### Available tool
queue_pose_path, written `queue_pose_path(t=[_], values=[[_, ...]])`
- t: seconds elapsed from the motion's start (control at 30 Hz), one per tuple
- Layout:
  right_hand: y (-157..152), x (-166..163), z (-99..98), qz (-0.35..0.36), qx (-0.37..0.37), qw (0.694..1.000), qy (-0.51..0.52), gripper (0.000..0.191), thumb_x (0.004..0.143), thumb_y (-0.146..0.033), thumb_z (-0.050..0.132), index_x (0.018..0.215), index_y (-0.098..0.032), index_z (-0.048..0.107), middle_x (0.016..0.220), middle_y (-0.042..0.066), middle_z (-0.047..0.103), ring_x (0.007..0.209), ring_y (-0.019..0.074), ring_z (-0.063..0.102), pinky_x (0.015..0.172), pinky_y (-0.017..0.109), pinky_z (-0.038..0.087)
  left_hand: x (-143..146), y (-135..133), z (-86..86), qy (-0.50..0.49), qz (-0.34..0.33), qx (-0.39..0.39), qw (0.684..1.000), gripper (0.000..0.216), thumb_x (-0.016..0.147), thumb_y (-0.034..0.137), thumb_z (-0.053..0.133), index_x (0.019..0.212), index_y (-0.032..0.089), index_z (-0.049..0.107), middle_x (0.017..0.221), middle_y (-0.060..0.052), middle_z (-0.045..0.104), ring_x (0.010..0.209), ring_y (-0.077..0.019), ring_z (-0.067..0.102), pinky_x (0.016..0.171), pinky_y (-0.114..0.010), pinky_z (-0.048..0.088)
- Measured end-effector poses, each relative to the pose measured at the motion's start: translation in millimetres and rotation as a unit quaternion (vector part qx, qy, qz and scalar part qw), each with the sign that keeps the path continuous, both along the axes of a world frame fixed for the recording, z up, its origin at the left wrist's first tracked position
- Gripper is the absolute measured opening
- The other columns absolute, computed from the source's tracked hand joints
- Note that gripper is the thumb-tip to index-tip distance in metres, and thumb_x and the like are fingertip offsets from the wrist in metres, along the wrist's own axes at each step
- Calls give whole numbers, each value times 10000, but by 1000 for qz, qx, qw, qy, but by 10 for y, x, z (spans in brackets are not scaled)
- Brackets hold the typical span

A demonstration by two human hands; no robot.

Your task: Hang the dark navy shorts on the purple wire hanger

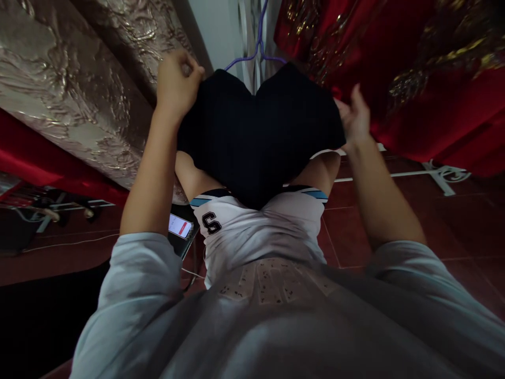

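Note:
A dark, nearly black garment [256, 131] with a V-shaped neckline hangs on a purple hanger [259, 50] and spreads above my lap. My left hand [177, 81] is closed in a pinch at its upper left edge, by the shoulder. My right hand [356, 116], slightly blurred, is at the opposite side edge; its thumb points up, apart from the fingers, and some fingertips are hidden by the cloth. The garment's lower end reaches my white shorts [260, 221].
A phone [180, 225] with a lit screen lies on a dark surface at my left. Embossed beige fabric [79, 95] hangs on the left, red fabric with gold decoration [379, 79] on the right. A white metal stand foot [445, 176] rests on the red tiled floor [351, 231].

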State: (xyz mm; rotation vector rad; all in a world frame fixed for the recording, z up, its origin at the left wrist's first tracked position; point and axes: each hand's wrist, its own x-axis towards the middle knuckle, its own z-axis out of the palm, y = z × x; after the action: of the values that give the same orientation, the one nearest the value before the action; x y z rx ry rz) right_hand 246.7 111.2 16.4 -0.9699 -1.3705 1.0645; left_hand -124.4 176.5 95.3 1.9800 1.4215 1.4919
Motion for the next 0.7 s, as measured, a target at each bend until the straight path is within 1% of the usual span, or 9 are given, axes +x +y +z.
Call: queue_pose_path(t=[0.03, 0.07, 0.1, 0.17, 0.23, 0.33, 0.43, 0.53, 0.7], values=[[1, 41, 25, 10, -37, 999, -8, 726, 1083, -474, 120, 925, -77, 706, 1055, 55, 727, 836, 71, 676, 717, 254, 514, 45, 41, 3, -1, 16, -5, 1000, 304, 795, -78, 751, 677, 139, 574, 631, 109, 493, 672, -103, 277, 700, -261, 244], [-7, 61, 60, 24, -66, 997, -19, 688, 1070, -470, 169, 896, -78, 707, 991, 33, 737, 775, 50, 661, 680, 242, 484, 99, 74, -1, -3, 23, -8, 1000, 339, 794, -65, 772, 649, 148, 552, 603, 107, 469, 657, -103, 281, 688, -267, 241], [-22, 57, 102, 36, -76, 996, -29, 551, 1047, -458, 333, 889, -89, 710, 925, 9, 742, 726, 39, 645, 656, 231, 462, 159, 95, -11, -1, 19, -11, 1000, 379, 819, -31, 787, 616, 159, 529, 572, 100, 434, 638, -106, 280, 675, -276, 235], [-68, -6, 187, 49, -19, 998, -35, 197, 890, -328, 696, 881, -133, 720, 803, -37, 729, 663, 32, 610, 622, 208, 431, 267, 78, -41, 18, -34, 1, 999, 377, 929, 85, 757, 621, 170, 558, 579, 74, 420, 645, -118, 304, 691, -277, 249], [-126, -93, 250, 44, 63, 997, -11, 164, 759, -270, 836, 832, -174, 726, 731, -46, 703, 623, 40, 579, 583, 203, 405, 317, -28, -65, 49, -103, 41, 993, 258, 1030, 175, 659, 773, 159, 671, 708, 39, 518, 748, -128, 379, 799, -239, 293], [-226, -163, 284, 5, 119, 993, 23, 217, 751, -364, 854, 790, -193, 726, 701, -17, 687, 581, 63, 553, 558, 244, 375, 246, -308, -56, 73, -130, 123, 981, 154, 1076, 166, 561, 1119, 165, 708, 1031, 17, 624, 1024, -111, 464, 1014, -183, 289], [-315, -202, 293, -19, 125, 992, 30, 228, 763, -392, 834, 798, -191, 730, 695, -4, 677, 587, 82, 550, 580, 284, 360, 88, -591, -12, 85, -100, 172, 976, 183, 1066, 152, 559, 1194, 189, 684, 1163, 29, 614, 1165, -109, 482, 1075, -174, 305], [-322, -303, 331, -20, 124, 992, 27, 250, 780, -444, 812, 796, -208, 731, 724, 11, 678, 615, 102, 555, 616, 303, 382, -58, -705, -18, 95, -124, 123, 980, 226, 1015, 166, 652, 1239, 198, 645, 1228, 40, 583, 1232, -136, 433, 1115, -177, 262], [-204, -398, 346, -13, 113, 993, 6, 309, 774, -523, 803, 810, -227, 723, 742, 36, 663, 659, 139, 576, 676, 338, 427, -182, -559, -219, 10, -170, 14, 985, 369, 934, 35, 682, 1249, 212, 606, 1222, 74, 556, 1210, -137, 340, 1117, -154, 170]])
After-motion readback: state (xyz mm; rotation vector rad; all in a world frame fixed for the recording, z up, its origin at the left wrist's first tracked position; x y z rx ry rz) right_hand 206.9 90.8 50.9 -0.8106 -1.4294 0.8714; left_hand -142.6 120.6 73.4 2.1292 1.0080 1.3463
